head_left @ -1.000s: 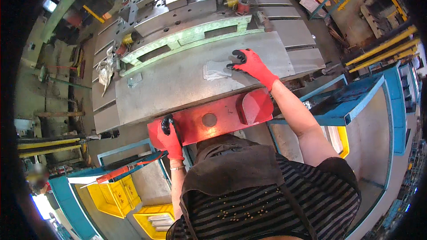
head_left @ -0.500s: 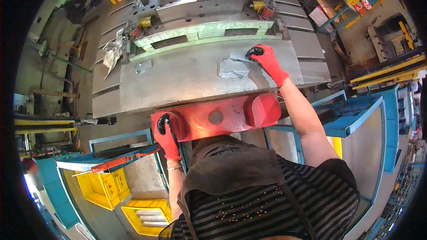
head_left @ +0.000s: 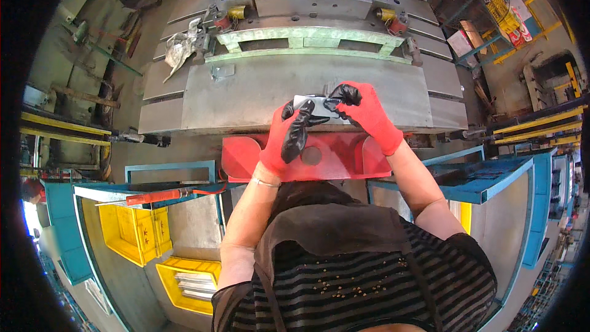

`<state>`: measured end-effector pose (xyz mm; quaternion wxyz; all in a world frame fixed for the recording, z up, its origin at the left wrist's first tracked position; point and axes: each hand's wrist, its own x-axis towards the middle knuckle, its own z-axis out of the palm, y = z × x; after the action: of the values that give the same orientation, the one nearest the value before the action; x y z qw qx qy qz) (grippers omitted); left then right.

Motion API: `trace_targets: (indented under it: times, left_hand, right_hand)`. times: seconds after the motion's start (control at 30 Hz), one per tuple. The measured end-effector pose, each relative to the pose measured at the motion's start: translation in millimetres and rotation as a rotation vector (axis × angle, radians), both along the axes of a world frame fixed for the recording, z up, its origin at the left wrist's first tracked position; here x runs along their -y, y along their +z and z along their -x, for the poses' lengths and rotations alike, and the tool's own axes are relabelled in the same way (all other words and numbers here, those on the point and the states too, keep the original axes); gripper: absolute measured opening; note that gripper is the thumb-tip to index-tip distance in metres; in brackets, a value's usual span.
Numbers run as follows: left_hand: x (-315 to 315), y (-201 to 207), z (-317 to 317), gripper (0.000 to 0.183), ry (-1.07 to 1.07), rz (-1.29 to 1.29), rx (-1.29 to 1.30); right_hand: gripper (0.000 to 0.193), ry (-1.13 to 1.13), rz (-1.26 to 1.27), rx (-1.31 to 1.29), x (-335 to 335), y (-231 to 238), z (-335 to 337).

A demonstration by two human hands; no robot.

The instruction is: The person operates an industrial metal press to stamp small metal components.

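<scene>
Pale grey, a thin plate (head_left: 322, 107) sits, in the head view, just off centre toward 1 o'clock, pinched by both hands; the left hand (head_left: 286, 132) grips from 8 o'clock, the right hand (head_left: 364, 108) from 3 o'clock; a slack pinch could drop it onto the steel bed (head_left: 246, 101) or the red panel (head_left: 335, 158) at 6 o'clock; sliding edges might nick a glove.

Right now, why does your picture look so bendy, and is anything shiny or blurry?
Head view: fisheye bending arches the long pale-green metal bar and leaves dark corners; head view: the small flat grey plate looks whitest at its left end; head view: tiny clutter at the lower right rim looks smeared.
</scene>
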<state>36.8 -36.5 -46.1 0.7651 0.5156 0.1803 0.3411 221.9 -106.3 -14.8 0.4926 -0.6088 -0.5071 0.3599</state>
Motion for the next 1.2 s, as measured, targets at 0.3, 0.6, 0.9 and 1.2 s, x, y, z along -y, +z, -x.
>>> trace_targets:
  times: [0.3,0.6,0.9,1.2]
  left_hand:
    - [-5.5,-11.2,3.4,0.011,0.162,0.024,-0.076]
    - [-30.0,-22.4,17.8,0.015,0.542,0.04,-0.105]
    - [-44.3,-68.8,102.9,0.018,0.689,0.094,-0.227]
    - [-41.3,-83.0,126.6,0.019,0.708,0.126,-0.196]
  right_hand:
    - [0.015,-0.047,-0.027,0.161,2.1,11.2,12.0]
    - [0.015,-0.132,-0.184,0.234,-39.2,0.5,-27.1]
    - [0.013,-0.217,-0.542,0.462,-183.5,56.7,-164.3]
    - [0.023,-0.226,-0.269,0.568,-324.1,90.2,-191.4]
